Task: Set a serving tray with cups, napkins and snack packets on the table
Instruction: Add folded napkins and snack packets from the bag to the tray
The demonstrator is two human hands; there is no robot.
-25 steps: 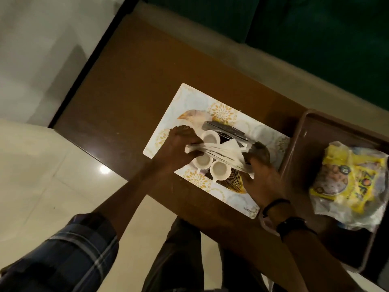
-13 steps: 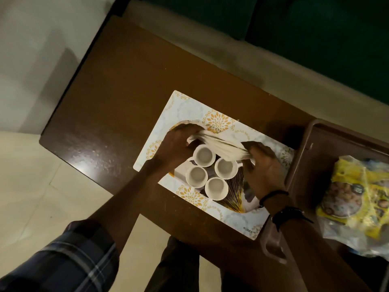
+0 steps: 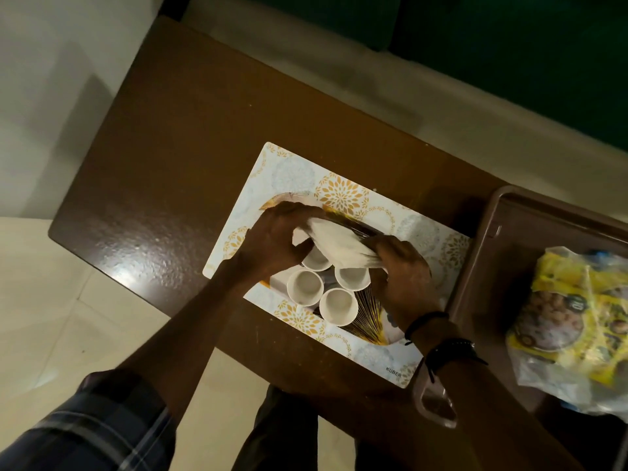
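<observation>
Left hand [image 3: 275, 241] and right hand [image 3: 406, 271] each keep a pinching grip on the napkins [image 3: 336, 244], now bunched lower over the far cups [image 3: 351, 277] than half a second ago.

Glossy wooden table [image 3: 176, 158], soft paper napkins [image 3: 334, 241], shiny plastic snack packets [image 3: 577, 321].

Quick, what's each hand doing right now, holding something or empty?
Left hand: holds one end of the napkins.
Right hand: pinches the other end.
</observation>
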